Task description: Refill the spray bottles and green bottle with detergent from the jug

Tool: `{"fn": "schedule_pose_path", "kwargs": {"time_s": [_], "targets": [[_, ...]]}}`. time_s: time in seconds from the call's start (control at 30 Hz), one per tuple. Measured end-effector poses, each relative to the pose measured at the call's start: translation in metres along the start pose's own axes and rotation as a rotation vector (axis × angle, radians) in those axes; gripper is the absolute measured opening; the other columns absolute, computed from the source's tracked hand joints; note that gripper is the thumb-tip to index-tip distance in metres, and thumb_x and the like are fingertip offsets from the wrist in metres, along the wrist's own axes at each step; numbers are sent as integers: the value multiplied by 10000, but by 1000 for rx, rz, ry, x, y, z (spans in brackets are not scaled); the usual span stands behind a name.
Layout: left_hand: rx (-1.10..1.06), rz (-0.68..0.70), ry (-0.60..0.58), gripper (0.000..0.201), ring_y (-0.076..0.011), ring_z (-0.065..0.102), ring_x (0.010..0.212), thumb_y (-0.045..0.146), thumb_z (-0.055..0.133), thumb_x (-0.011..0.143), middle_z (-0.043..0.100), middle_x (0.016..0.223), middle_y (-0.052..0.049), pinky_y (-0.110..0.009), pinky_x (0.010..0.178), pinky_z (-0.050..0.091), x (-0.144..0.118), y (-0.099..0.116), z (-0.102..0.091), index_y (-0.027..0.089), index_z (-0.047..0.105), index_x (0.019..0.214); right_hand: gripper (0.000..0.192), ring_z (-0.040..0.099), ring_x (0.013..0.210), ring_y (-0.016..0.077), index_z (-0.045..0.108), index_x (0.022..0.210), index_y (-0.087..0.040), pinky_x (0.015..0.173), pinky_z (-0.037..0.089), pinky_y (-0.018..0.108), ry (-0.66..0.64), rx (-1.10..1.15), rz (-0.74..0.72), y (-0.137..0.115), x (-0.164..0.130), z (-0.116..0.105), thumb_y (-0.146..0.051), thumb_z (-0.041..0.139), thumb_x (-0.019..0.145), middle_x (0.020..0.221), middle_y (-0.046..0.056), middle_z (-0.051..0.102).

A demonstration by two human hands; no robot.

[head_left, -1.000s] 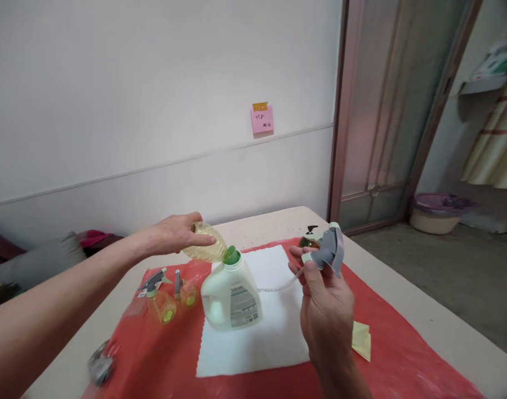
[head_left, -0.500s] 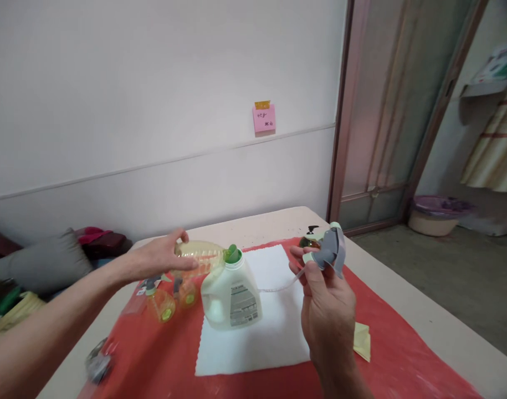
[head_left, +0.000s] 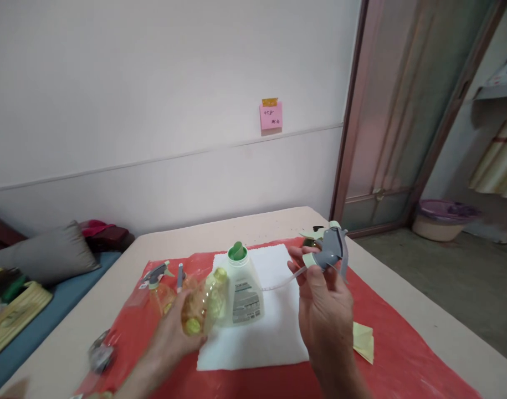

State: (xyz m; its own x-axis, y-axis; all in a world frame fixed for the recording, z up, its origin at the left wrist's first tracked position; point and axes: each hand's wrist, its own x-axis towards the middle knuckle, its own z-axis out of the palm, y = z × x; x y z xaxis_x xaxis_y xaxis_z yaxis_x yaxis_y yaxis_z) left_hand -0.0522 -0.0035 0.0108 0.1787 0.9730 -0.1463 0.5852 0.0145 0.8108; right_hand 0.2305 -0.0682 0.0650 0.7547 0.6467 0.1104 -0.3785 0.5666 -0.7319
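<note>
My left hand [head_left: 170, 338] grips a clear yellowish ribbed bottle [head_left: 203, 302] low over the red mat, just left of the white jug. That white jug [head_left: 241, 288], with a green funnel [head_left: 237, 250] in its mouth, stands on a white cloth [head_left: 261, 332]. My right hand [head_left: 326, 310] holds a grey and pale green spray trigger head [head_left: 330, 249] upright above the cloth's right edge. Its thin dip tube [head_left: 278, 284] trails left toward the jug.
A red mat [head_left: 382, 354] covers the beige table [head_left: 411, 310]. Two small orange spray bottles [head_left: 162, 285] stand left of the jug. A yellow folded cloth [head_left: 363, 342] lies at right, a dark small object [head_left: 98, 354] at left. Cushions and a bench sit left; a doorway is on the right.
My left hand has drawn the yellowish bottle away from the funnel and lowered it toward me, left of the jug. The right hand with the trigger head has stayed almost still.
</note>
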Motion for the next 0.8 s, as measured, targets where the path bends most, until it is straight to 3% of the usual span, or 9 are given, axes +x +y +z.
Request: {"fn": "schedule_pose_path", "kwargs": {"time_s": [0.03,0.1,0.2,0.33,0.47,0.53,0.63,0.8], "targets": [[66,28,70,985,-491,566,1383,398,891,548,616,1493,-164,-573,1151,458,-5,-9,11,322,500,1449,491,685,1244,306,742,1119,-266,1065,538,541,-5,4,4,1,-2,1,-554,888,749,1289,82,734],[157,7,59,930,-481,559,1406,368,860,522,636,1482,-146,-581,1201,428,-14,-21,32,353,528,1390,469,698,1214,293,746,1102,-270,1059,533,525,-33,-6,15,5,-5,2,-556,886,758,1225,74,755],[148,-41,88,902,-463,540,1442,401,835,535,629,1491,-194,-526,1219,433,-25,-21,52,295,543,1382,429,706,1195,268,761,1115,-281,1061,521,478,-101,-44,36,12,-11,-1,-542,872,793,1220,59,768],[123,-84,104,893,-461,548,1438,353,828,534,626,1498,-216,-520,1180,473,-32,-9,58,256,561,1381,401,706,1178,262,780,1136,-269,1012,534,427,-211,-131,103,22,-19,-6,-550,821,854,1262,68,772],[122,34,200,730,-395,637,1349,279,724,620,690,1408,-178,-479,1110,523,-39,-4,62,214,595,1335,418,692,1175,263,785,1138,-268,1016,521,408,-404,-187,189,32,-26,-3,-583,799,864,1257,70,779],[88,65,270,760,-350,688,1277,243,699,618,711,1374,-140,-427,1051,554,-43,-3,68,214,576,1368,440,686,1165,270,794,1125,-262,1014,519,406,-547,-215,245,36,-28,1,-605,803,849,1235,76,783],[3,23,337,846,-325,736,1182,210,729,570,740,1343,-87,-356,912,593,-50,-2,77,257,555,1397,487,689,1119,282,808,1099,-237,981,533,407,-710,-217,346,43,-32,6,-628,823,809,1177,89,786],[-15,-26,448,765,-329,771,1092,196,733,622,796,1226,-63,-347,815,604,-50,-9,85,257,578,1369,519,681,1064,262,797,1097,-227,957,516,373,-817,-248,400,55,-44,9,-642,833,787,1112,69,771]]}}
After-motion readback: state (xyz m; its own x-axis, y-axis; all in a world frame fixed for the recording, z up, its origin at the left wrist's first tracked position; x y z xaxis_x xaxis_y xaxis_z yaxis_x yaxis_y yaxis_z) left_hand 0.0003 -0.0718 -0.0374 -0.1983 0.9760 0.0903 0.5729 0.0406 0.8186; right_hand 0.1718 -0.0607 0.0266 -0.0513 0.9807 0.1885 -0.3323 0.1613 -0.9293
